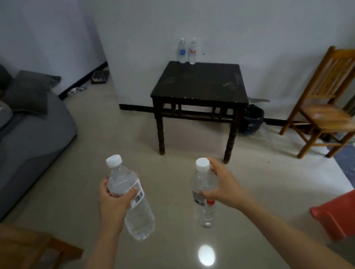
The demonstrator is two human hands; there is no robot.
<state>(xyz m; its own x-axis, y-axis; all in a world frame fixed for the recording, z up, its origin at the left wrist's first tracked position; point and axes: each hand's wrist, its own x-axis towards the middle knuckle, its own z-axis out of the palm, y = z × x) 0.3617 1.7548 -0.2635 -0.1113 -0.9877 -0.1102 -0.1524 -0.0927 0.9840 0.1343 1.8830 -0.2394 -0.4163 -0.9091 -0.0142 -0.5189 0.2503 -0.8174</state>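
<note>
My left hand (114, 202) grips a clear water bottle (135, 213) with a white cap around its upper body, tilted slightly left. My right hand (223, 183) grips a second clear bottle (204, 212) with a white cap and a red-marked label, held upright. Both bottles hang over the floor in front of me. Ahead stands a dark square wooden table (200, 82) against the white wall. Two more bottles stand at its back edge: one with a blue label (182, 50) and one with a red label (192, 51), side by side.
A grey sofa (26, 137) with a cushion fills the left side. A wooden chair (324, 105) stands at the right, a dark bin (252, 119) beside the table. A red plastic stool (342, 212) is at the right edge, wooden furniture (21, 253) at bottom left.
</note>
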